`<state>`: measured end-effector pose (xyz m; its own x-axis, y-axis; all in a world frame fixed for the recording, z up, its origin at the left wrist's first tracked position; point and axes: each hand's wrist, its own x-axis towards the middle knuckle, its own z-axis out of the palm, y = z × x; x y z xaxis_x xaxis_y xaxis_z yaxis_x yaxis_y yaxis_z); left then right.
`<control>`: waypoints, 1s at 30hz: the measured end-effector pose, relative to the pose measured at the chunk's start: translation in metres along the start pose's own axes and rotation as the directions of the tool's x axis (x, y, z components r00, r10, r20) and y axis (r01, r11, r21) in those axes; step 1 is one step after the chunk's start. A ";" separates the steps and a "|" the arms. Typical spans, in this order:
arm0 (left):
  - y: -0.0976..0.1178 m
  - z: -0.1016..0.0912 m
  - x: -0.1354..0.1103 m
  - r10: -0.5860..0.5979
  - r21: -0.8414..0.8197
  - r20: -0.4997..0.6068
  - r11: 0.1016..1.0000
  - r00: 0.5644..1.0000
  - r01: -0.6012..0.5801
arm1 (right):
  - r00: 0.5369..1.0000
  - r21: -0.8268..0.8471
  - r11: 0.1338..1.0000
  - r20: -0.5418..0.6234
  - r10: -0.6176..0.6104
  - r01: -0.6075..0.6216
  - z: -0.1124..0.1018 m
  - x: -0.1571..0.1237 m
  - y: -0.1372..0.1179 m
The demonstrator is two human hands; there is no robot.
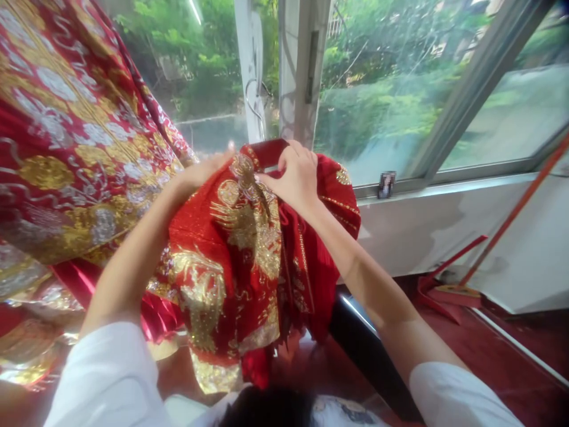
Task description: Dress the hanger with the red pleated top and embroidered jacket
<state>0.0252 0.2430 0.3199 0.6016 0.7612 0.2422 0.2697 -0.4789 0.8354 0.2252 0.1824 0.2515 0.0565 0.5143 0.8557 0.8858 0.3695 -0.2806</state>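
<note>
A red jacket [249, 237] with gold embroidery and sequins hangs in front of me, its collar uppermost. My right hand [299, 177] is closed on the collar at the right of the neck opening, fingers over the edge and thumb in front. My left hand [207, 168] lies at the jacket's left shoulder; most of its fingers pass behind the cloth, and only a fingertip shows above. Beside the collar's front edge sits a silvery ornament [246, 172]. What holds the jacket up from inside is hidden.
More red garments [66, 136] with gold and silver embroidery hang at the left. Windows [391, 95] stand behind the jacket. A red dustpan [444, 290] and a broom [471, 290] are by the right wall. A dark, shiny object [368, 350] is below my right forearm.
</note>
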 end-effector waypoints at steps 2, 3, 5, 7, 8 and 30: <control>0.012 -0.003 -0.005 -0.186 0.015 0.094 0.983 0.978 0.185 | 1.000 0.008 1.000 -0.012 0.026 -0.026 -0.001 -0.005 -0.009; 0.019 -0.003 -0.005 -0.230 0.073 0.118 0.972 0.966 0.222 | 0.999 0.029 0.999 -0.011 0.040 -0.040 -0.003 -0.006 -0.012; 0.029 0.001 0.000 -0.202 0.236 0.085 0.955 0.976 0.177 | 0.997 0.096 0.992 0.010 0.076 -0.077 -0.011 -0.005 -0.014; 0.036 0.006 0.004 -0.120 0.379 0.057 0.921 0.991 0.089 | 0.993 0.188 0.975 0.054 0.109 -0.117 -0.024 0.006 -0.005; 0.038 0.008 0.005 -0.097 0.409 0.062 0.910 0.993 0.064 | 0.989 0.245 0.960 0.091 0.118 -0.137 -0.030 0.016 0.003; 0.018 0.002 0.002 -0.082 0.154 0.236 0.987 0.968 0.046 | 0.452 0.180 0.846 0.888 0.080 -0.502 -0.019 0.080 0.067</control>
<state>0.0327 0.2343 0.3346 0.7377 0.6733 0.0491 0.4101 -0.5048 0.7596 0.2983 0.2334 0.3091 -0.3128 0.9496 -0.0214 0.6384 0.1935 -0.7450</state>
